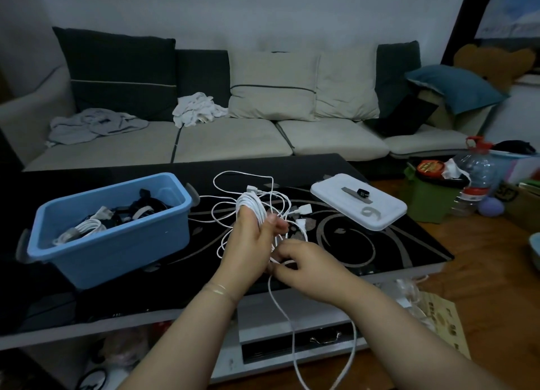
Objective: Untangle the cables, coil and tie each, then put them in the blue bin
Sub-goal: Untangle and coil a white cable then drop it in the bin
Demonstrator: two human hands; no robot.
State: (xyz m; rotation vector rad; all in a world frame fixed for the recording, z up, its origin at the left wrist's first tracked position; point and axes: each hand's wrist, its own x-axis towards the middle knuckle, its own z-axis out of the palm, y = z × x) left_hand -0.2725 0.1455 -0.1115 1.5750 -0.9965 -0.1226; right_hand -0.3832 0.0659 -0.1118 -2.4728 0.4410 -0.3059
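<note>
A dim room with a pale wall (263,9). A long sofa (233,138) with beige seats and dark and beige cushions stands behind a glossy black table (365,237). Wooden floor (482,258) shows on the right.

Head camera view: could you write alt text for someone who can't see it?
A person's left hand holds a white cable coiled around its fingers while the right hand pinches the loose strand. More white cable lies tangled on a black table, beside a blue bin already holding tied cables.
</note>
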